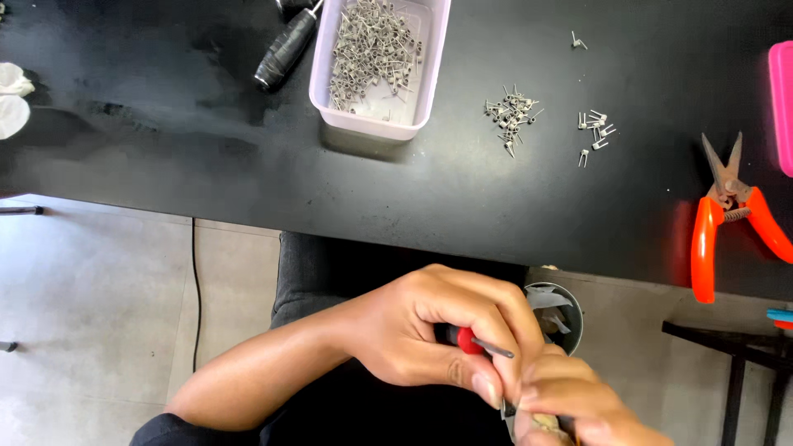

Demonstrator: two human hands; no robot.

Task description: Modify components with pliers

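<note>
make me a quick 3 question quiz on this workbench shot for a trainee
1. True or false: the orange-handled snips lie on the black table.
2. Which hand grips the small red-handled screwdriver? A) left hand B) right hand
3. What fills the pale tub?

Key
1. True; they lie at the table's right side.
2. A; its fingers wrap the red handle.
3. A heap of small metal wire coils; more lie loose on the table beside it.

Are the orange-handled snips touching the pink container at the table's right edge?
Apart. The head view shows bare black tabletop between the orange-handled snips and the pink container; the snips' blade tips stop short of it.
</note>
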